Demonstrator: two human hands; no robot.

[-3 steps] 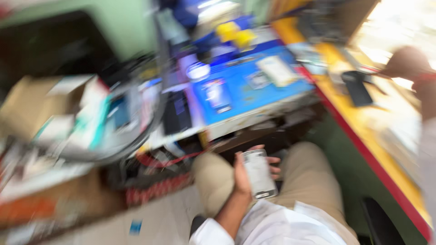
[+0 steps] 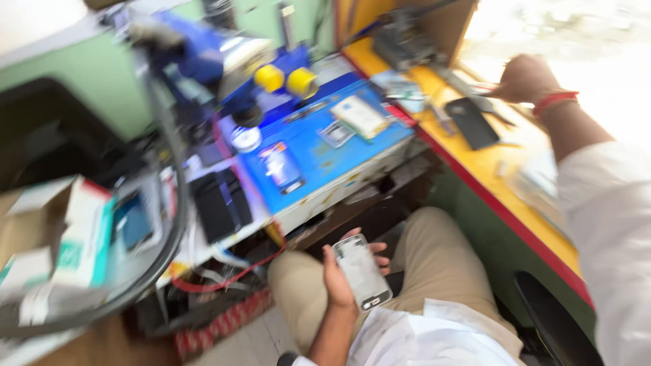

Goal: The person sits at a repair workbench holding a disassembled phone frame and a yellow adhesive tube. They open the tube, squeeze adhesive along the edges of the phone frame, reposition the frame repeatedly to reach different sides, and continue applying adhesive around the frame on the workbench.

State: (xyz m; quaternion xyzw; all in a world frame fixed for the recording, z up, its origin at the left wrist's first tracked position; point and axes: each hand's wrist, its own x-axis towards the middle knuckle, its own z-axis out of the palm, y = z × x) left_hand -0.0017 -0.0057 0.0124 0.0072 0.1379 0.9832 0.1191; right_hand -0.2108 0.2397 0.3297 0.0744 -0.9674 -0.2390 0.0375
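Observation:
My left hand [image 2: 337, 281] is shut on a pale silver phone [image 2: 362, 271], held face up above my lap and beige trousers. My right hand [image 2: 525, 78] is stretched out over the yellow counter [image 2: 502, 169] at the right, with its fingers curled beside a dark phone [image 2: 471, 122] and a thin tool. Motion blur hides whether the right hand grips anything. A red band circles that wrist.
A blue work mat [image 2: 325, 152] in front holds small phone parts and a white box [image 2: 359, 115]. Behind it stands a blue microscope with yellow knobs [image 2: 285, 80]. Cardboard boxes [image 2: 61, 230], cables and a dark tray [image 2: 220, 203] crowd the left. A black chair edge [image 2: 553, 318] sits low right.
The view has swung slightly. My right hand reaches a little further in over the yellow counter. My left hand keeps the phone above my lap.

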